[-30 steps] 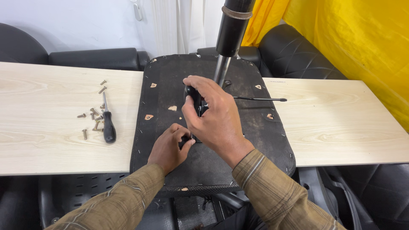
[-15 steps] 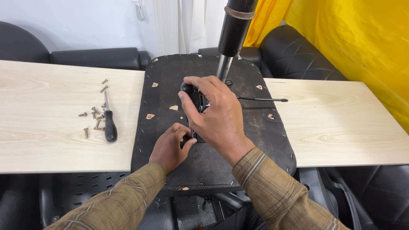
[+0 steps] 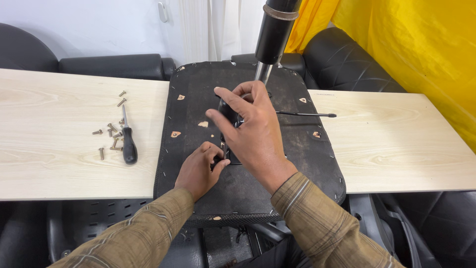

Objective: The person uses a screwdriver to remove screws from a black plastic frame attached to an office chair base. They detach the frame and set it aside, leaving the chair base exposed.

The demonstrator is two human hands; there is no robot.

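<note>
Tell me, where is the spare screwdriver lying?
The screwdriver lies on the pale table, left of the black seat base, among loose screws.

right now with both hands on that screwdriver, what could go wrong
1. The left hand pinches right at the tip while the right hand grips the screwdriver handle above; if the tip slips, it could jab the left fingers.
2. The loose screws lie scattered on the table beside a second screwdriver; a knock could roll some off the edge.
3. The thin lever sticks out beside the right hand and might catch the sleeve.
</note>
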